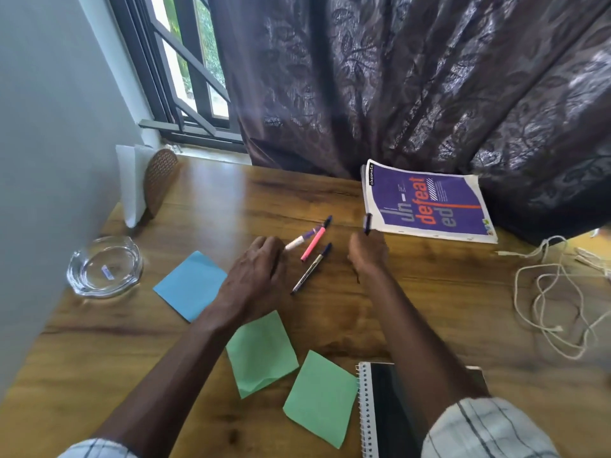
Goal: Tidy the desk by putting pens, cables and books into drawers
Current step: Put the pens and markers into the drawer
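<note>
Three pens lie in the middle of the wooden desk (429, 292): a white and purple marker (299, 240), a pink pen (314, 242) and a dark-capped clear pen (310, 269). My left hand (254, 272) rests palm down just left of them, its fingertips at the marker's white end. My right hand (367, 251) is closed around a purple pen (367, 223) that sticks up from the fist. A purple notebook (426, 201) lies at the back right. A tangled white cable (555, 292) sits at the right edge. A black spiral notebook (386, 411) lies under my right forearm.
A blue sheet (190, 285) and two green sheets (261, 352) (320, 398) lie near my left arm. A glass ashtray (104, 267) stands at the left edge, a holder with white napkins (145, 186) behind it. A dark curtain (396, 87) hangs along the back.
</note>
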